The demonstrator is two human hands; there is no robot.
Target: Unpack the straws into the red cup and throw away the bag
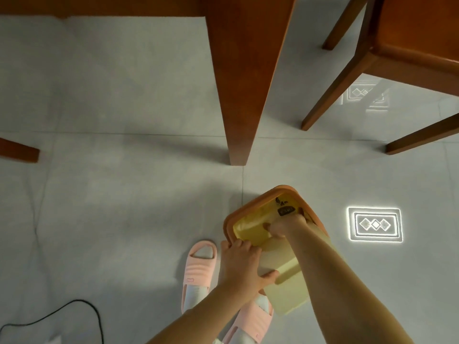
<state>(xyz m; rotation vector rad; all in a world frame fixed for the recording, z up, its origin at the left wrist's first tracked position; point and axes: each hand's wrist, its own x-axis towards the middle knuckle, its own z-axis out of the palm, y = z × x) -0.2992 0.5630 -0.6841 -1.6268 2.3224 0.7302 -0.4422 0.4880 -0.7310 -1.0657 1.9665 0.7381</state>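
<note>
Inside the bin (pixel 248 228), right hand (pixel 285 227) reaches down; left hand (pixel 242 263) grips rim (pixel 227 225)

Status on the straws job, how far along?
Cup and straws are out of view, so unpacking can't be confirmed. In hand: the left hand holds the bin lid open, and the right hand is down in the bin mouth. No bag shows, so I can't tell if it was dropped. Left: pull the hand out and shut the lid.
</note>
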